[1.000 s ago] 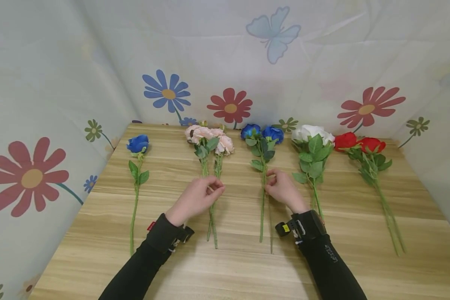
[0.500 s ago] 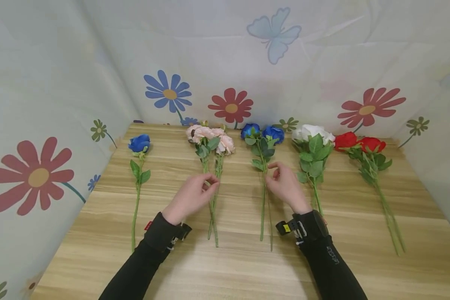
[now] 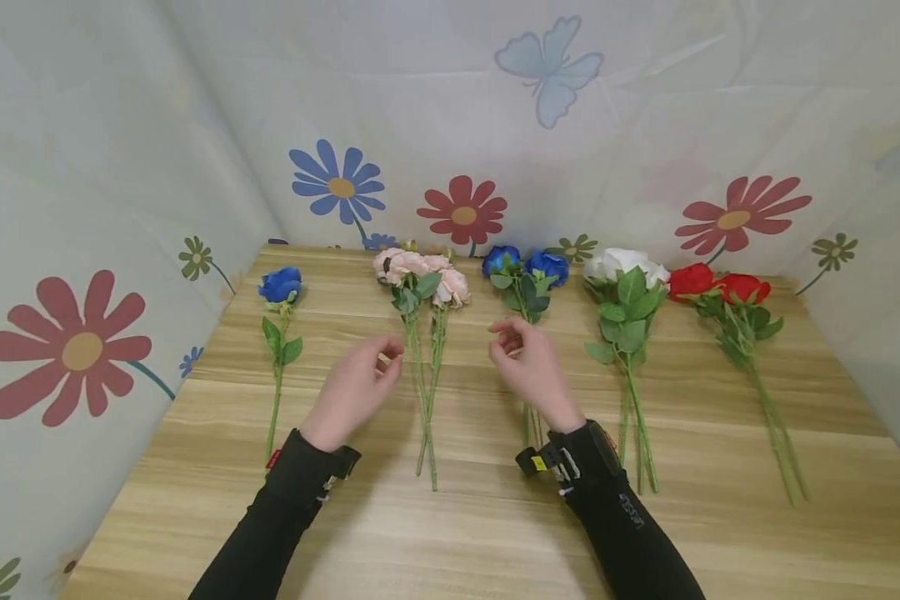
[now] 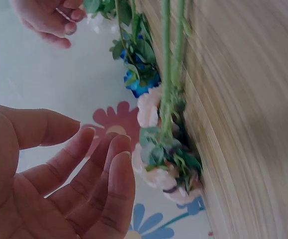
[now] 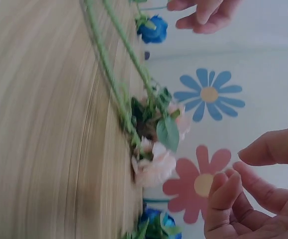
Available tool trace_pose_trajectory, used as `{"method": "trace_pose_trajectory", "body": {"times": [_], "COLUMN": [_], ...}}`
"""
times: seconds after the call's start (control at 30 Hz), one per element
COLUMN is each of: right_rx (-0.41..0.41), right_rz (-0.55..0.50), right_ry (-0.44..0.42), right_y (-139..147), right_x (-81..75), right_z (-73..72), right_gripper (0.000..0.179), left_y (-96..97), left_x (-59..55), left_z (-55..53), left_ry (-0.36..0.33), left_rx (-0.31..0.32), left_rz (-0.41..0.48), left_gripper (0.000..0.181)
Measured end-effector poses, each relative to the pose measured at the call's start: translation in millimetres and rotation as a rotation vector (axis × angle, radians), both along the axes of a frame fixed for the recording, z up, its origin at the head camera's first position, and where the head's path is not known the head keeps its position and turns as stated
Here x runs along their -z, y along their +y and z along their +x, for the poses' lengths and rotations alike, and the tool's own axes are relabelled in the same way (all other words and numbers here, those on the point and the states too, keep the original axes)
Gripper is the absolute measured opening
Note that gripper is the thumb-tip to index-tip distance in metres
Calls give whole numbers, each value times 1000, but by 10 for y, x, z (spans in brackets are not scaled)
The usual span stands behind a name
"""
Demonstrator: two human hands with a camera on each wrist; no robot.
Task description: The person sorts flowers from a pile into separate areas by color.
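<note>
My left hand point(image 3: 356, 387) hovers above the table just left of the pink flowers point(image 3: 420, 273), fingers loosely bent and holding nothing. In the left wrist view its thumb and fingertips point(image 4: 126, 142) are apart. Over the stems of the two blue roses point(image 3: 546, 268) hangs my right hand point(image 3: 531, 367), also with nothing in it; it hides part of those stems. The pink flowers lie between my hands, their long green stems crossing. A single blue rose point(image 3: 280, 285) lies at the left, beyond my left hand.
White roses point(image 3: 624, 267) with large green leaves lie right of my right hand. Farther right are two red roses point(image 3: 744, 289), stems toward the front. All rest on a wooden table point(image 3: 487, 542), backed by a flower-printed curtain point(image 3: 420, 92).
My right hand has left the side of the blue rose stems and moved left over them. My left hand has drawn back leftward from the pink flowers' stems. The flowers stay in place.
</note>
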State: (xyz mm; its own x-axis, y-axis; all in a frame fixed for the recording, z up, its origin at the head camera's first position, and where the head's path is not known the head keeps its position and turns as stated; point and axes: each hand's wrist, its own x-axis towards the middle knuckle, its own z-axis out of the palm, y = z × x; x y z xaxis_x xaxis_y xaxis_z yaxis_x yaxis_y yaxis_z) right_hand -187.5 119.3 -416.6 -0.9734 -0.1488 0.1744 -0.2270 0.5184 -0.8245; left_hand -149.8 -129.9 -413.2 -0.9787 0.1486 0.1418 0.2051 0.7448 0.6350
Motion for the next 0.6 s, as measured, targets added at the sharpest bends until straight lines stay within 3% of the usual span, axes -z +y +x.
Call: {"method": "trace_pose_trajectory", "body": {"times": [0.27, 0.43, 0.6], "right_rx": [-95, -144, -144], "right_rz": [-208, -341, -453], "right_ry": [-47, -164, -269], "right_y": [-422, -704, -973], "right_x": [-20, -43, -14], "right_z": [-12, -17, -17], "right_gripper": [25, 29, 30], "left_y": [-305, -605, -898], "left_x": [66, 52, 63], "left_z": [42, 114, 222], "left_ry": [0, -3, -85], "left_rx": [-88, -151, -185], "left_rz": [-100, -159, -235], "left_gripper": [19, 18, 23]}}
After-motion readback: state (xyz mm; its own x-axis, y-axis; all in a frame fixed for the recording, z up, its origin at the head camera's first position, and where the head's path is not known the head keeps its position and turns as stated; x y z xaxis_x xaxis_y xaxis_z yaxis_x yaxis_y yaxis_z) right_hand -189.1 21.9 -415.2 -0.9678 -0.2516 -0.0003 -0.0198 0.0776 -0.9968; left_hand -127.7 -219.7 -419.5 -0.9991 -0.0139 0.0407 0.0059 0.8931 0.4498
